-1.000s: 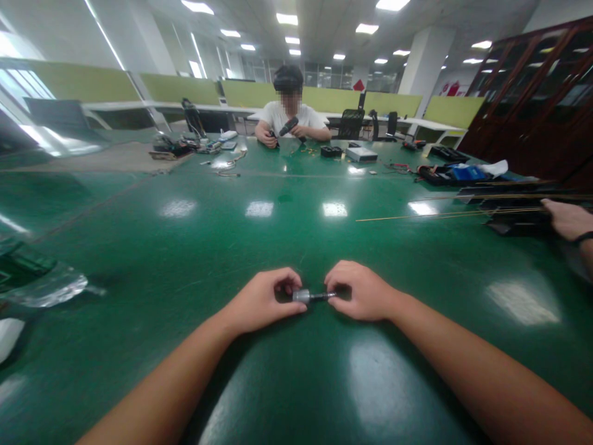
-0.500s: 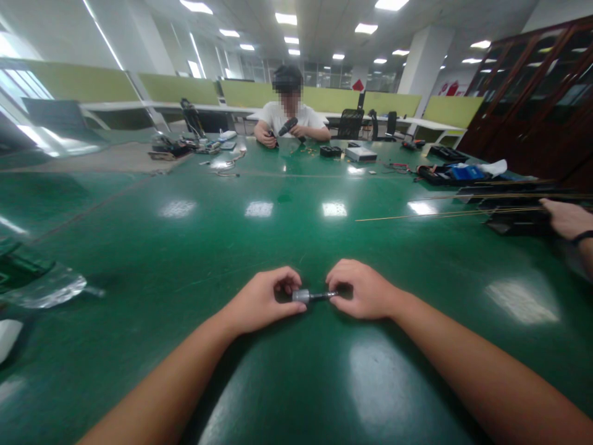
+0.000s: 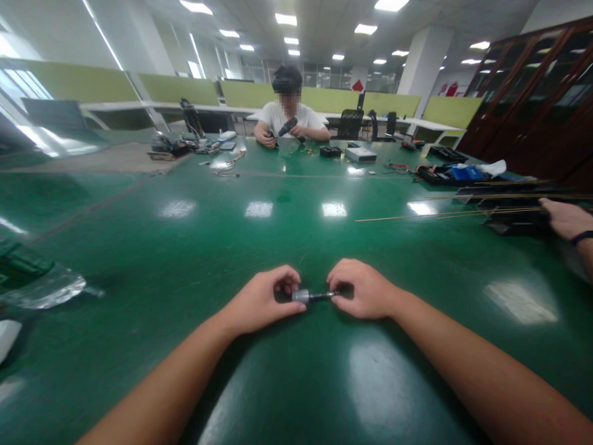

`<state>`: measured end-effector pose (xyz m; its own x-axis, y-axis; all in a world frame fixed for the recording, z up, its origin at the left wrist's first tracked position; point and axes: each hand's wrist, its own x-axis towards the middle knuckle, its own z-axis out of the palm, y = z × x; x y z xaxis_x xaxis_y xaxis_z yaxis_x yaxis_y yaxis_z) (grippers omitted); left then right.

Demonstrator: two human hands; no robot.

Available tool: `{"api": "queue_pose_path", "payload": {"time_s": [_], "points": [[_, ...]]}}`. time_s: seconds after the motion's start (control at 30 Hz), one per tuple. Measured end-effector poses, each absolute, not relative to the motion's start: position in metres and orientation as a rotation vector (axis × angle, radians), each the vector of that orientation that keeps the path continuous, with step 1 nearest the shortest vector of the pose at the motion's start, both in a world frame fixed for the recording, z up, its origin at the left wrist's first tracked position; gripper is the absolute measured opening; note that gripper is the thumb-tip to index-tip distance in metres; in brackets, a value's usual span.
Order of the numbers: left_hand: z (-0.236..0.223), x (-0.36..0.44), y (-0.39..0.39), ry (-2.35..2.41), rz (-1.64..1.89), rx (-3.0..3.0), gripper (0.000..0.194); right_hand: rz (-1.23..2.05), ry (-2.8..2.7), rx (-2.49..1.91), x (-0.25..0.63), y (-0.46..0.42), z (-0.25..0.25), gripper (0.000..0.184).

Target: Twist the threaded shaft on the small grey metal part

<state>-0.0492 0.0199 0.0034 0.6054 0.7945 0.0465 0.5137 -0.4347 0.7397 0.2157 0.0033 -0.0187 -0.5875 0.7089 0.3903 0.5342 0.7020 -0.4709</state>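
A short grey metal cylinder with a thin dark shaft [image 3: 318,296] lies level, just at or above the green tabletop; its exact kind is too small to tell. My left hand [image 3: 264,300] has its thumb and curled fingers closed about the thick grey end. On the other side, my right hand [image 3: 364,289] pinches the free tip of the shaft between thumb and fingers. Part of the tip is hidden by those fingers.
A glossy green table [image 3: 296,383] spreads around my arms. At left lies a clear bottle [image 3: 55,284] beside a white object [image 3: 7,337]. Another person's hand [image 3: 567,217] rests by thin rods and black trays at right. Across sits a co-worker [image 3: 290,117] holding a drill [image 3: 287,127].
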Motion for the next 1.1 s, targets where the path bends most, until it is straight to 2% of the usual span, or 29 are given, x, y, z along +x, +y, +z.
{"api": "queue_pose_path", "payload": {"time_s": [0.27,1.1], "points": [[0.0045,-0.0496,0.0206,1.023,0.456,2.129,0.025,0.403,-2.356,-0.948,0.2166,0.0029,-0.0160,0.012],[0.0014,-0.0508,0.0218,1.029,0.473,2.148,0.026,0.404,-2.361,-0.951,0.2204,0.0051,-0.0160,0.012]]}}
